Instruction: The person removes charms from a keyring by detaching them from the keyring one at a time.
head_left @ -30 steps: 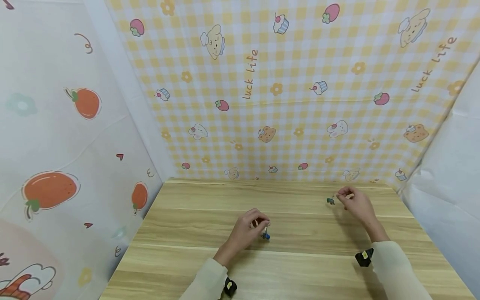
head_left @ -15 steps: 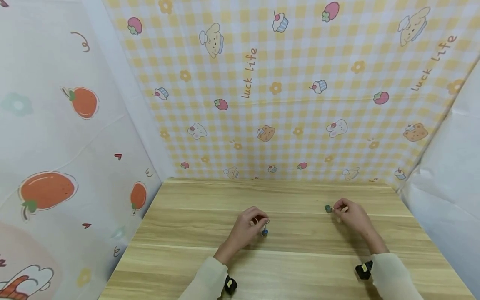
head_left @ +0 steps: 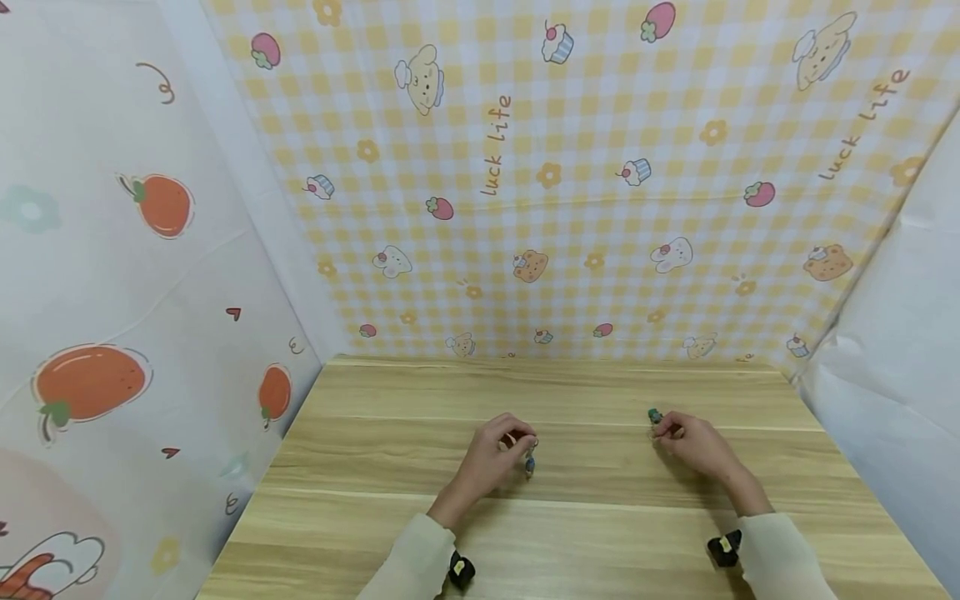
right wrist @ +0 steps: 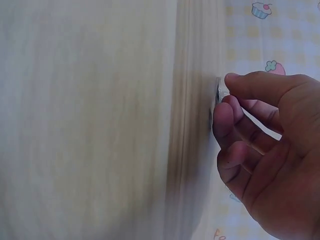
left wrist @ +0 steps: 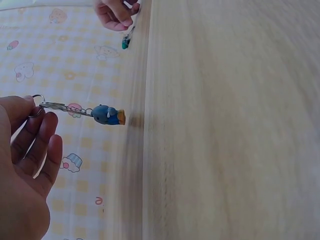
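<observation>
The left hand (head_left: 486,457) pinches the ring (left wrist: 42,97) of the blue keychain (left wrist: 106,115), its figure dangling toward the bench (head_left: 600,468); the right hand (head_left: 696,443) pinches the metal end of the green keychain (head_left: 655,414), whether touching the bench I cannot tell. A light, steady pinch and slow wrists should stop either figure swinging or knocking.

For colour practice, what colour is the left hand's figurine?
Mostly blue figurine; clearest in the left wrist view.
</observation>
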Tool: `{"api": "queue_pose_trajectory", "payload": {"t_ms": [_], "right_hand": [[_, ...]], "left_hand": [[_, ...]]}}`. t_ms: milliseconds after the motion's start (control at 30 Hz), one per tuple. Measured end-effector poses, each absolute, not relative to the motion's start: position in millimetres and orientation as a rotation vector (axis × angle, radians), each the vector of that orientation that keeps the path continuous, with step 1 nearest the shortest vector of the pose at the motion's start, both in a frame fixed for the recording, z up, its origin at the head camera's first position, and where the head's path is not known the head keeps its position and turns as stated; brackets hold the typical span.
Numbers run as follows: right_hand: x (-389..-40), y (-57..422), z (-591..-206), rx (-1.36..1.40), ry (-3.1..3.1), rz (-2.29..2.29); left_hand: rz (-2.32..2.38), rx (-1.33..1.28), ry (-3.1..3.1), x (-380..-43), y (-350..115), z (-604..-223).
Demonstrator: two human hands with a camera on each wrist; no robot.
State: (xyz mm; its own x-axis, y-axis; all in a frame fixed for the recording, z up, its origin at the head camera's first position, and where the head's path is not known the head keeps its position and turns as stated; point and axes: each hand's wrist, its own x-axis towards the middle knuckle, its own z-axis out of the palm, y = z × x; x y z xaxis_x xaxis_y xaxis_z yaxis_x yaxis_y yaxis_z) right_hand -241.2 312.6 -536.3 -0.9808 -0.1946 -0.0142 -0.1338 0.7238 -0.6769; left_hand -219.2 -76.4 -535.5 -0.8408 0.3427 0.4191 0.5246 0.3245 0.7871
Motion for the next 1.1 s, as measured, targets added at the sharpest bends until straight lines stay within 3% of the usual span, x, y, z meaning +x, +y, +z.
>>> {"api": "queue_pose_trajectory", "payload": {"t_ms": [233, 767, 1100], "right_hand": [[-234.9, 290.7, -529.8, -0.327, 2.868, -1.091], [-213.0, 161.4, -519.5, -0.659, 2.572, -1.482], [-214.9, 143.3, -526.8, -0.616, 2.559, -1.588]], "left_hand": [[-1.545, -0.79, -2.414, -219.4, -74.8, -535.4], [-1.571, -0.806, -2.381, -219.2, -62.5, -528.2], [-1.688, -0.718, -2.35, -219.1, -57.4, -530.3]]}}
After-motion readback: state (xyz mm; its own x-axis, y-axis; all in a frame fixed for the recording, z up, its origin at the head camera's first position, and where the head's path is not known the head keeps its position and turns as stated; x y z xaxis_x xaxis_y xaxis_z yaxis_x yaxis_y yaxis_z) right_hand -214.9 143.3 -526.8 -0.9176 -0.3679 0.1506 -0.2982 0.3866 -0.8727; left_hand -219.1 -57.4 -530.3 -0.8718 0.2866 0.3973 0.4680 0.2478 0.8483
